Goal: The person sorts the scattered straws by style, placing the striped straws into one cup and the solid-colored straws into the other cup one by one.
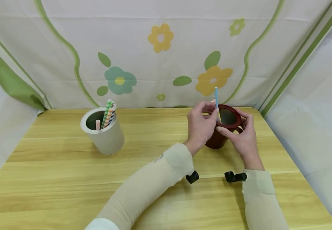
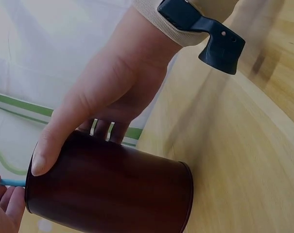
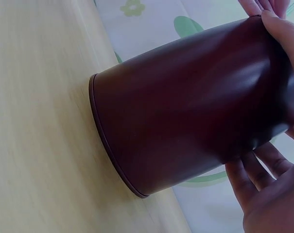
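A dark red mug (image 1: 214,141) with a wide rim and side handle stands at the right of the table. My right hand (image 1: 244,138) holds it, thumb at the near rim and fingers around the handle side; the same mug (image 2: 112,187) fills much of the left wrist view. Between thumb and fingers, my left hand (image 1: 201,124) pinches an upright blue straw (image 1: 216,93) at the mug's left rim. A yellow bit shows below the pinch, and a pale tip behind the fingers. The blue straw's lower end is hidden.
On the left, a white cup (image 1: 110,140) holds several striped paper straws (image 1: 106,117) and a short pink one (image 1: 98,124). The wooden table (image 1: 68,179) meets a flowered curtain (image 1: 143,64) at the back and pale cloth at both sides.
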Tool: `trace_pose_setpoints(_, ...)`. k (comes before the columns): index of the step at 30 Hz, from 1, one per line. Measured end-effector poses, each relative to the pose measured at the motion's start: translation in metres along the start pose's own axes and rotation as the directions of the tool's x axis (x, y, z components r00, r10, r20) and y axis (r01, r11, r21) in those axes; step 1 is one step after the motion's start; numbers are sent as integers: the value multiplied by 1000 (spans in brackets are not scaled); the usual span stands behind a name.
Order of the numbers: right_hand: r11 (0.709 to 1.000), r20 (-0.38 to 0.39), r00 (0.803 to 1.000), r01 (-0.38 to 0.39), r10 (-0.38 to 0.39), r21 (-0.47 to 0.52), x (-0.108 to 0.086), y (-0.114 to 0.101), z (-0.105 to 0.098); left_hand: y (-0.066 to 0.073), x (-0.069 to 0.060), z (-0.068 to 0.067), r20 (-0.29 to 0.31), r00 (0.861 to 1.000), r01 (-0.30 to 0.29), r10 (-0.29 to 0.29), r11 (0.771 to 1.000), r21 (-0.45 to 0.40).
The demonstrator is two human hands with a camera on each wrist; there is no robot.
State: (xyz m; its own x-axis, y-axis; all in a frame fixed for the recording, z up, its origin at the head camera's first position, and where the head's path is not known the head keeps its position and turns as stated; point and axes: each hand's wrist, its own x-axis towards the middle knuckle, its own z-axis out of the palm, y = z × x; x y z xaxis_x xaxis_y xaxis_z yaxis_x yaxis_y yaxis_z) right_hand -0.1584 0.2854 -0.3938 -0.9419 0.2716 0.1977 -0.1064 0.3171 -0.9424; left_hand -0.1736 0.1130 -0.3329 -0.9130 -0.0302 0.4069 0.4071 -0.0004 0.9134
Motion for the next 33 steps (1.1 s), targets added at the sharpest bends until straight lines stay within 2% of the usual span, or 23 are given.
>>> trace_pose_setpoints(9, 1000, 5, 1000, 5, -5, 12, -2, -2, 2, 0, -3, -5, 4, 1000, -4, 4, 1000, -24)
trace_pose_setpoints(21, 1000, 6, 1000, 19, -19, 10, -4, -3, 2, 2, -9, -20, -20, 994, 102, -103, 994, -49)
trace_pose_setpoints(24, 1000, 1, 1000, 15, -15, 11, -5, -2, 2, 4, -15, -26, -2, 987, 162, -162, 986, -22)
trace_pose_setpoints(26, 1000, -1, 1000, 4, -4, 14, -5, -1, 2, 6, -20, -31, 32, 973, 230, -230, 973, -2)
trace_pose_setpoints(29, 1000, -1, 1000, -12, 12, 10, -5, 1, 1, 8, -31, -38, 93, 938, 334, -334, 942, 17)
trace_pose_setpoints(31, 1000, 0, 1000, -11, 11, 6, -5, 1, 0, 10, -39, -43, 126, 905, 410, -407, 912, 0)
trace_pose_setpoints(33, 1000, 2, 1000, -3, 3, -2, -4, -1, -1, 13, -48, -49, 159, 864, 486, -478, 873, -20)
